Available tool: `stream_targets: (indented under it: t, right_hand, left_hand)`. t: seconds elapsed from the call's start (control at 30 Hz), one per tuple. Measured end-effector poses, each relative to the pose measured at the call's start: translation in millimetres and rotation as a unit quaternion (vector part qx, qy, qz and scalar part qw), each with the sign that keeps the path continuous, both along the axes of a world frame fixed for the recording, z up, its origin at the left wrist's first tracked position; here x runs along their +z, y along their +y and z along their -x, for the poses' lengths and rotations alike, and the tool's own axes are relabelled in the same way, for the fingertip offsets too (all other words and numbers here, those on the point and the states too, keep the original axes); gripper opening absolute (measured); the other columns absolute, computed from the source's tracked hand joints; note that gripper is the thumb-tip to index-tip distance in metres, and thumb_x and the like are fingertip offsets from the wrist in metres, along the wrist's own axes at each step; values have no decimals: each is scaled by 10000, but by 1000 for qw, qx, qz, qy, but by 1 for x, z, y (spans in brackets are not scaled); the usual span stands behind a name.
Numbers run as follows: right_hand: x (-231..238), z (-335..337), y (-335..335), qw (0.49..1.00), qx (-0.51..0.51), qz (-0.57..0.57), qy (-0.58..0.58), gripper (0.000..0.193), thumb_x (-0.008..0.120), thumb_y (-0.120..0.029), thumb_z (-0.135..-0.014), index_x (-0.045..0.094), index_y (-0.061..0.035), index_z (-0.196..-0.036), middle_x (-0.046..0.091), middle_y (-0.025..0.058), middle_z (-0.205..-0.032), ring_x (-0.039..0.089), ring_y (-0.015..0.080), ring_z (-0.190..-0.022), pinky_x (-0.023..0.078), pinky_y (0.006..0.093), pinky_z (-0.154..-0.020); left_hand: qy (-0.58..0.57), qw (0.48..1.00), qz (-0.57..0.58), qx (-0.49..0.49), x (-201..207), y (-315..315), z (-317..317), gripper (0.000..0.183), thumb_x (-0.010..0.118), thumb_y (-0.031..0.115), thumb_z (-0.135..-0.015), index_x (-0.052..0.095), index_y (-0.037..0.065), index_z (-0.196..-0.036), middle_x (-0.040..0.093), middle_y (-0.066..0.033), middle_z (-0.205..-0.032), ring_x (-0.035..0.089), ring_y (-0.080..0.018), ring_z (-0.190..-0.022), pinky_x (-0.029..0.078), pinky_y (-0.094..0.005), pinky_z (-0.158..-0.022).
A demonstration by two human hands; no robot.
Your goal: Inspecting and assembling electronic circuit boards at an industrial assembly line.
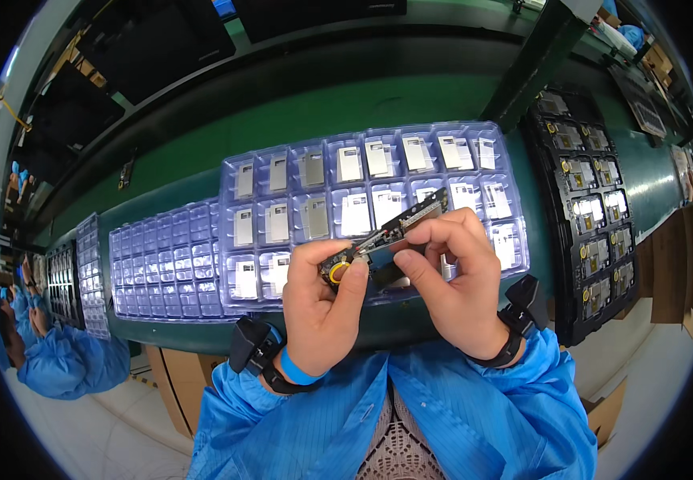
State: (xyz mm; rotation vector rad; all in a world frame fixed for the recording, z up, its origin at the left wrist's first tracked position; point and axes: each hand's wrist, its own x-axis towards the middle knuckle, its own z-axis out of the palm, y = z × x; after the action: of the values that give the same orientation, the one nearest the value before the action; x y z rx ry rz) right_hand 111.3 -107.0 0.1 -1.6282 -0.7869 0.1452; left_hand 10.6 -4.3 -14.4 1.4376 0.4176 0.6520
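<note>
The left hand (pixel 322 290) pinches a dark circuit board (pixel 426 210); the right hand (pixel 460 272) curls in close, gripping what, I can't tell. Looks like fine handwork, wanting a steady next move. A clear tray (pixel 227 240) lies beneath.

1. the left forearm (pixel 242 400), sleeved in blue, is coming in from seven o'clock and is angling toward one o'clock.
2. the left hand (pixel 326 296) is gripping, its index finger pointing toward two o'clock and its thumb pressing toward one.
3. the right forearm (pixel 546 376), also blue-sleeved, is slanting from four o'clock toward eleven.
4. the right hand (pixel 458 272) is curling inward, its index finger pointing toward nine o'clock and its thumb toward ten, their tips lying near each other.
</note>
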Motion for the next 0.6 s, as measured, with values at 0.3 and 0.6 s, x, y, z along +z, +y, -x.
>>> stream_targets:
  t: [0.3, 0.6]
  right_hand:
    - [-3, -1, 2, 998, -44, 7, -46, 158, 694, -14, -690, 601, -32, -817, 473, 33, -754, 442, 77, -537, 362, 201, -453]
    - [-1, 0, 0, 997, -56, 29, -51, 149, 704, -28, -683, 605, -38, -794, 462, 19, -726, 421, 62, -518, 341, 194, -429]
  left_hand:
    - [-15, 1000, 1, -11, -2, 0, 1, 195, 528, 21, -849, 429, 12, -1016, 497, -17, -766, 431, -4, -592, 336, -147, -460]
    - [-15, 1000, -1, -8, 0, -1, 0, 184, 528, 25, -851, 436, 7, -1010, 501, -12, -755, 431, -4, -605, 342, -153, -485]
